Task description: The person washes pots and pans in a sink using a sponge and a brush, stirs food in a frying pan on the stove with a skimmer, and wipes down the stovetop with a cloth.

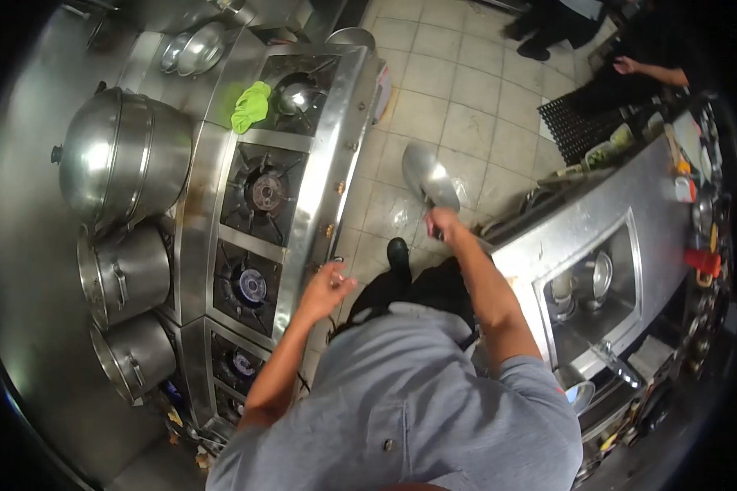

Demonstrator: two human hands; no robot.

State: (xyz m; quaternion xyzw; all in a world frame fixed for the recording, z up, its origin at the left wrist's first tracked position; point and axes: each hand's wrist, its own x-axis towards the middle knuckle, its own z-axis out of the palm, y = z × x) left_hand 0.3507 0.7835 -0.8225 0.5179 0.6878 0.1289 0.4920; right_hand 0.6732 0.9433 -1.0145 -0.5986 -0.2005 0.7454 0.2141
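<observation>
While right hand (442,222) extends forward | grip clasps pan (423,170) | left hand (327,290) hovers (half-spread)

So you were standing with the stove (324,164) on your left and the counter (540,237) on your right, floor (483,98) running ahead between them. The pan (422,170) was in front of you, in your right hand (443,222), out over the floor. Your left hand (327,292) was near the stove's front edge. A cloth (250,106) lay beside the far burner (300,96). Left of the burners you had a big lidded pot (127,155), two more pots (143,266) lined up nearer you, and bowls (201,49) beyond it. The counter's sink (629,270) had cookware (600,274) in it.
</observation>
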